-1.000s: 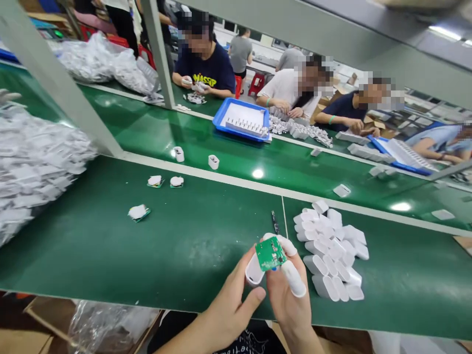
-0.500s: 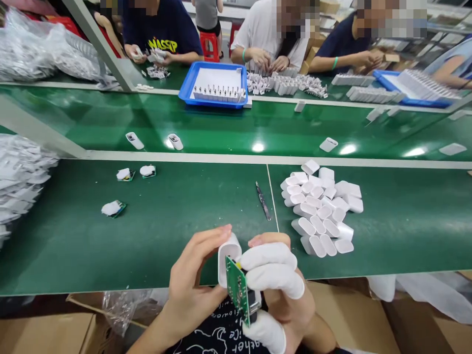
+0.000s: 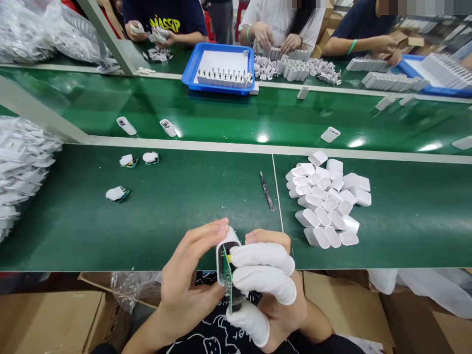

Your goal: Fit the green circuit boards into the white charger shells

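In the room, several co-workers [image 3: 271,14] sit at the far side, behind a long green surface [image 3: 221,118]. Nearer, past a pale rail, is the green desk [image 3: 202,196]; under its near edge there are cardboard boxes [image 3: 47,319]. A big heap of white parts [image 3: 22,172] is at the left of the desk, and a group of white open-ended sleeves [image 3: 326,201] lies at the right. A blue tray [image 3: 189,73] is on the far side.

The two hands are just over the near edge. The left hand [image 3: 195,270] grasps a white casing [image 3: 231,234], with its fingers on the top and its thumb on the lower side. The right hand [image 3: 273,290] wears white covers on its thumb and two fingers, and these pinch a green circuit board [image 3: 227,280]. The board stands on edge at the open mouth of the casing; how far inside, I cannot tell. Beyond the hands lie tweezers [image 3: 267,191], and to the left are three small board pieces [image 3: 118,194], each with a white part on it.
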The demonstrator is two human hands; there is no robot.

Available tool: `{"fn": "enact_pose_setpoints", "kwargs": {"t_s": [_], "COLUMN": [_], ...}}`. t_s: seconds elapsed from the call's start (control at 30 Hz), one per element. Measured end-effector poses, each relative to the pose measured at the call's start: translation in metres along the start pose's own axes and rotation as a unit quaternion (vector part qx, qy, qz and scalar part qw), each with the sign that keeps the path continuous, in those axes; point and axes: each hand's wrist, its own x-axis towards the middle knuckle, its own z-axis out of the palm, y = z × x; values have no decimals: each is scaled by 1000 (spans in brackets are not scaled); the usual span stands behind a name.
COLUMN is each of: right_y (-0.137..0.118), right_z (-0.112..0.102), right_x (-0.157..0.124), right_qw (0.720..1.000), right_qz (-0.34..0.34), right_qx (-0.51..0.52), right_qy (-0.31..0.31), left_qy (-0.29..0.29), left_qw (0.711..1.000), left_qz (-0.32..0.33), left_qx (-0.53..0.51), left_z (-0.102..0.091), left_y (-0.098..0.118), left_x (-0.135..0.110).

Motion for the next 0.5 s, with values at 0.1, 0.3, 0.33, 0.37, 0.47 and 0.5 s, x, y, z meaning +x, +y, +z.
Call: {"fn": "enact_pose_setpoints", "kwargs": {"t_s": [0.1,0.3,0.33,0.37,0.47,0.5], "right_y": [-2,-9,-10,-10,-9,-8], "right_z": [1,5,6,7,8,8], "right_x": [-2,-3,-3,-3,-3,-3], "right_qw": [1000,999,999,999,998,998], "right_qz": [3,17,17,16,6,1], "right_qx": [-10,-16,-16,-17,-23,-22], "right_qy": [4,36,44,49,54,52], "left_qy": [-13,3,1,-2,-11,-12], "left_qw": [1000,1000,1000,1000,999,999], "left_qz": [-6,9,14,20,34,37], "left_qx": [-1,-13,-13,-11,-7,-5], "left_z": [-1,-2,-3,-3,-4,-4], "left_y": [2,1,0,0,-1,0], "left_x": [1,0,-1,-1,-2,-2]}}
